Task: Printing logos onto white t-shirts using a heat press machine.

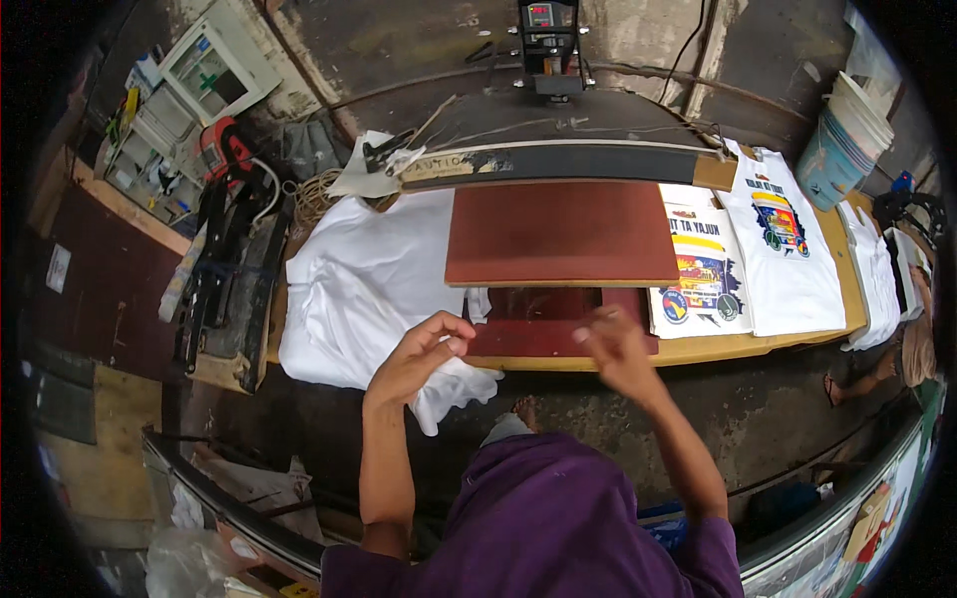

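My left hand (423, 355) hovers at the near edge of a pile of white shirts (344, 289), its fingers curled and a gap between thumb and forefinger; I see nothing in it. My right hand (620, 349) is raised over the table's front edge, smeared by motion, so its grip is unclear. Between and beyond the hands lies a flat reddish-brown board (558, 234), the lower platen of a heat press (558, 164). Below its near edge shows a dark red base (533, 337).
Printed white shirts (783, 239) and a printed stack (703, 264) lie to the right on the yellowish table (733, 346). A bucket (845, 145) stands at the far right. Black metal equipment (214, 269) is at left, below a wall cabinet (214, 70). A person's foot (832, 389) shows at right.
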`<state>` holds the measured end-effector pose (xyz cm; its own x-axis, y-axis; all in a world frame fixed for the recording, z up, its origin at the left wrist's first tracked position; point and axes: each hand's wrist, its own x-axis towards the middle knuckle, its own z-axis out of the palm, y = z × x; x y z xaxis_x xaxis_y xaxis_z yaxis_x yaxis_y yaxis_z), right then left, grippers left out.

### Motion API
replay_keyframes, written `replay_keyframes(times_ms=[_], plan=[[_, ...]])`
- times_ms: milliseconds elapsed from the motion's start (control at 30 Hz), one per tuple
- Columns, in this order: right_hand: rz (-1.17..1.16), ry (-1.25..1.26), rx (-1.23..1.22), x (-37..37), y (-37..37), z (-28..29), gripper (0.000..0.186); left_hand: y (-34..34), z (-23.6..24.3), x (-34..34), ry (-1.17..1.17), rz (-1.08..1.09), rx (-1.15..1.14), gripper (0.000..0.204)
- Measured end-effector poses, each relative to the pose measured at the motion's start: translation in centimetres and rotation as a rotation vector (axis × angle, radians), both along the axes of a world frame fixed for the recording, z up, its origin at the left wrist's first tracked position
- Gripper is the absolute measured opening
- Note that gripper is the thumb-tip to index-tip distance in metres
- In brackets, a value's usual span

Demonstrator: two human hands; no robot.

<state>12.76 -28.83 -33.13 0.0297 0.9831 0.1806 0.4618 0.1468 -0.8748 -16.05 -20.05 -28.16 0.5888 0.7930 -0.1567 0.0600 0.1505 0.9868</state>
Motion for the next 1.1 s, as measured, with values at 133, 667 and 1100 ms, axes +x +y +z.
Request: replay_keyframes(times_ms=[133,667,1100], plan=[[0.277,0.158,0.264,-7.9,-0.3,1.3,0.03,-2.6,2.3,0.8,-0.191,-0.092,-0.013,0.008],[0.233,0.015,0.127,-5.4,-7.1,2.5,0.02,-10.1,0.9,0.5,0.343,-0.242,0.221,0.015],[-0.084,-0.418,0.157,9.2,-11.3,3.4,0.034,-9.1,4.7,1.3,0.767,-0.277,0.618,0.02]])
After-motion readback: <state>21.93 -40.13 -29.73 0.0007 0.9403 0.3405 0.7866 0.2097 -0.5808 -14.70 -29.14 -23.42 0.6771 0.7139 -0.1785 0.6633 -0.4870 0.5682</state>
